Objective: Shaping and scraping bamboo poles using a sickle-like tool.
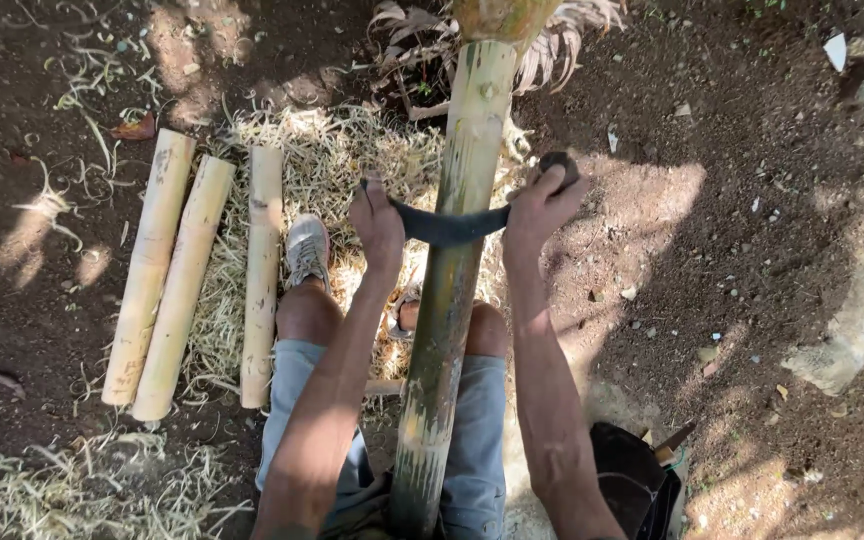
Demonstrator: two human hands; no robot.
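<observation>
Three peeled pale bamboo lengths (187, 275) are laid side by side on the dirt, left of a shoe (306, 250) on fibrous shavings (322, 160). A curved dark blade (449, 226) is held across the upright-leaning green bamboo pole (452, 280), between the knees: left hand (379, 225) is closed on one end, right hand (542, 200) closed on the round handle. Risk as judged: the blade is likely to skid off the smooth, waxy round pole toward the legs if a node is caught.

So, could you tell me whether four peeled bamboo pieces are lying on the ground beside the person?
No, only three peeled bamboo pieces lie side by side on the ground; a fourth pole is under the curved blade.
</observation>
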